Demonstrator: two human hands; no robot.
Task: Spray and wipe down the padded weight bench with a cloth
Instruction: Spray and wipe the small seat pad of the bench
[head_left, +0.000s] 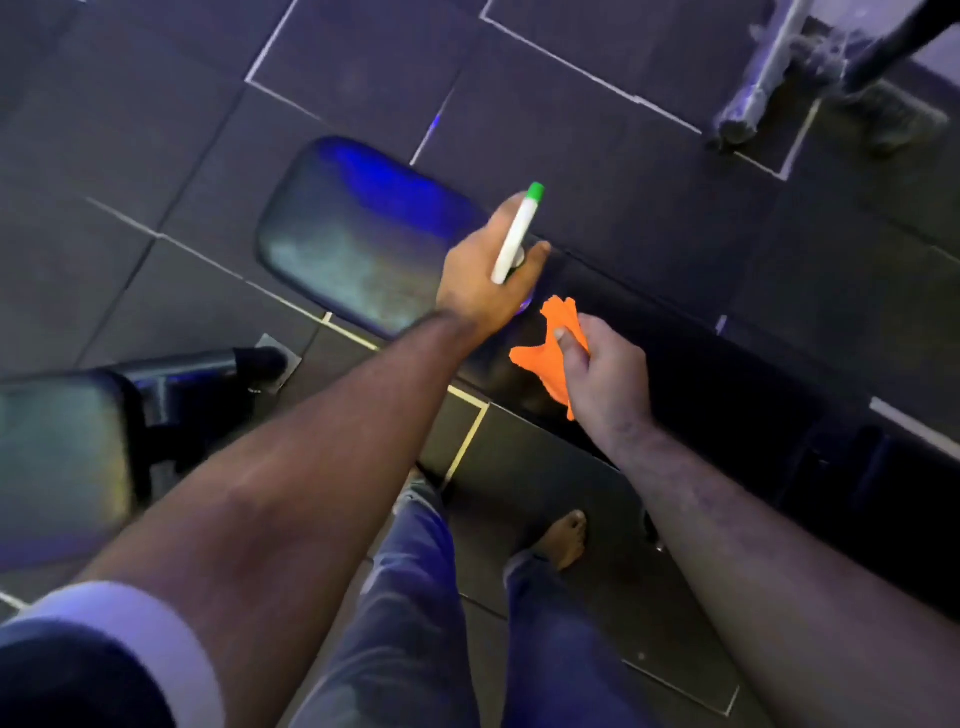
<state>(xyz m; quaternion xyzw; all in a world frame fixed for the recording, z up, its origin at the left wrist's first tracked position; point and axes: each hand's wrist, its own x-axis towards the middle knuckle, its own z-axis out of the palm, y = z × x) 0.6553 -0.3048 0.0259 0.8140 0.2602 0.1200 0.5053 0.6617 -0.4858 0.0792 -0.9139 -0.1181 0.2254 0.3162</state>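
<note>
One spray bottle (515, 239) upright, nozzle up

Padded weight bench (358, 244): dark, glossy upholstery with rounded corners, blue light reflected on its far end, streaky sheen across the near part. Spray bottle (517, 236): slim, white, green cap, tilted over the pad's right edge. Cloth (550, 345): bright orange, crumpled, just right of the bench.

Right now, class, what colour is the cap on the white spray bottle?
Green; the head view shows the white spray bottle's cap clearly.
</note>
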